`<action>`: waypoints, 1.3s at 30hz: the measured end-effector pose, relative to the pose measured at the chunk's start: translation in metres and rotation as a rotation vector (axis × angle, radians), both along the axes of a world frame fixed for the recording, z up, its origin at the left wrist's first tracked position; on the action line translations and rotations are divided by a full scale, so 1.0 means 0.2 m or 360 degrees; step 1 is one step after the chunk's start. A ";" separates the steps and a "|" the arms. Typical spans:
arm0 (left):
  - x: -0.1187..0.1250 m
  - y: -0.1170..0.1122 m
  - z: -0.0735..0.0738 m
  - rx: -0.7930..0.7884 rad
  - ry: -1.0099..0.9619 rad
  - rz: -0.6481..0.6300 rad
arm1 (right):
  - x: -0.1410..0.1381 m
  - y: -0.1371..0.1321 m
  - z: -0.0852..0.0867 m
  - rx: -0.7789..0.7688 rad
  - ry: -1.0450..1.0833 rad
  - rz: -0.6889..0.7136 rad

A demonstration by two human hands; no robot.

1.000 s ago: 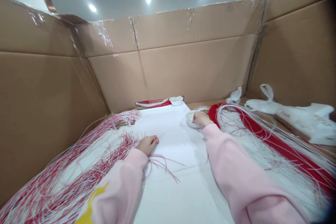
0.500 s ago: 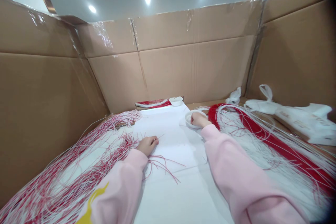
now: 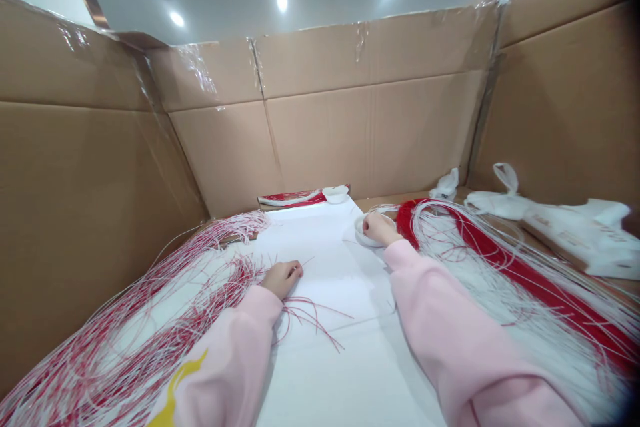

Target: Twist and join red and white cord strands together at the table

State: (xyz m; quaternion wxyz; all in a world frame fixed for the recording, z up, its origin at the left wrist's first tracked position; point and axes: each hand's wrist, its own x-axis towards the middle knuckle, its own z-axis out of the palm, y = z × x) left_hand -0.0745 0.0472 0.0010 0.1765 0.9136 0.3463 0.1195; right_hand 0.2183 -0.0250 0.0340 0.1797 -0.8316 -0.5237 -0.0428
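Observation:
My left hand [image 3: 283,278] rests on white paper [image 3: 345,287], its fingers closed in a pinch. A thin strand sticks out past the fingertips, and several red cords [image 3: 317,310] fan out from under the wrist. Inside a shallow white bowl [image 3: 363,237] are the closed fingertips of my right hand [image 3: 381,227]. What they pinch, if anything, is too small to make out. Beside my left arm lies a large spread of red and white cords [image 3: 200,313].
Tall cardboard walls [image 3: 320,133] surround the work surface. At right lie a red cord bundle [image 3: 505,260], loose white cords and white plastic bags [image 3: 590,227]. A second white bowl [image 3: 336,195] stands at the back, near another red and white bundle [image 3: 295,199].
Both hands stay almost in place. The right hand has shifted very slightly within the bowl; the cords lie as before.

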 end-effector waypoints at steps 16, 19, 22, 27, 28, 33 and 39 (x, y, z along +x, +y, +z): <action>0.01 0.03 -0.03 -0.0011 -0.0011 0.0005 | -0.32 -0.32 -0.16 0.0788 0.0703 0.0547; 0.02 0.03 -0.04 0.0007 -0.0011 0.0004 | -0.31 -0.34 -0.23 0.0754 0.0774 0.0512; 0.01 0.03 -0.03 0.0006 -0.0012 0.0003 | -0.31 -0.33 -0.23 0.0742 0.0818 0.0506; 0.01 0.02 -0.03 0.0005 -0.0039 -0.0027 | -0.34 -0.31 -0.22 0.0672 0.0882 0.0614; 0.01 0.03 -0.04 0.0006 -0.0041 -0.0031 | -0.34 -0.31 -0.23 0.0657 0.0890 0.0625; 0.01 0.04 -0.04 0.0015 -0.0053 -0.0038 | -0.34 -0.32 -0.24 0.0594 0.0906 0.0614; 0.01 0.04 -0.04 0.0020 -0.0052 -0.0037 | -0.34 -0.32 -0.23 0.0552 0.0892 0.0618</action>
